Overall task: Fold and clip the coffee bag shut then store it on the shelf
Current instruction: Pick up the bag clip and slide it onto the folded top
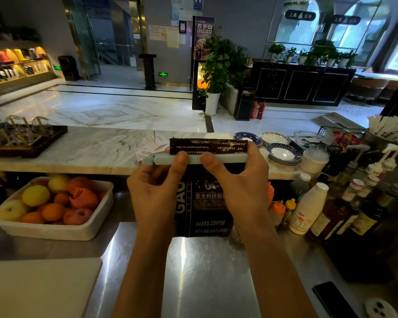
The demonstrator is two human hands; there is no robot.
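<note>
Fingers (pixel 182 157) of both my hands pinch the long pale clip (pixel 194 159) that sits across the top of the coffee bag (pixel 207 203). My left hand (pixel 155 193) squeezes near the middle of the clip and my right hand (pixel 239 189) squeezes the right part. I press like this so the clip snaps tight along its whole length, I think. The folded top of the bag (pixel 208 146) sticks up just above my fingers, with its words upside down. The rest of the bag hangs down between my hands and stands on the shiny metal counter (pixel 205 271), so I do not have to carry its weight.

Left of my hands, a white tub of fruit (pixel 53 230) rests on the counter. Right of my hands are bottles (pixel 308 210) packed close together, so I must lift the bag straight up and not swing it. Past my fingers is a marble bar top (pixel 90 145) with stacked plates (pixel 283 154) and a tray of glasses (pixel 25 138). Far off to the left I see lit shelves (pixel 16 63). I cannot tell which shelf the bag goes on.
</note>
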